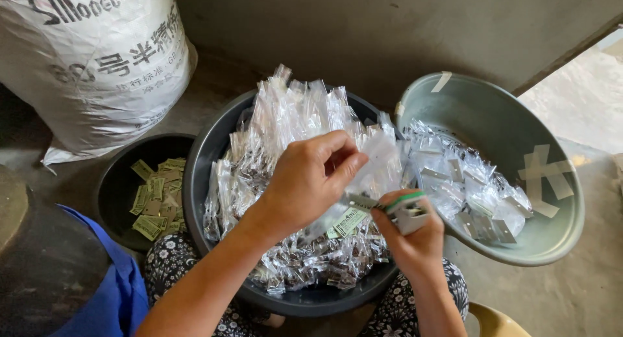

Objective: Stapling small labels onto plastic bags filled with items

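My left hand (310, 181) pinches the top of a small clear plastic bag (379, 162) above a dark basin (195, 181) heaped with clear packets (285, 136) of small dark parts. My right hand (410, 236) holds a white and green tool (405, 210) against the bag, with a small green paper label (349, 221) beside it. Both hands meet over the right half of the dark basin.
A grey-green basin (548, 240) at right, tilted, holds finished flat packets (474, 188). A small dark bowl (113, 188) at left holds green labels (156, 197). A large white woven sack (97, 58) stands behind. Blue cloth (110, 291) lies at lower left; concrete floor around.
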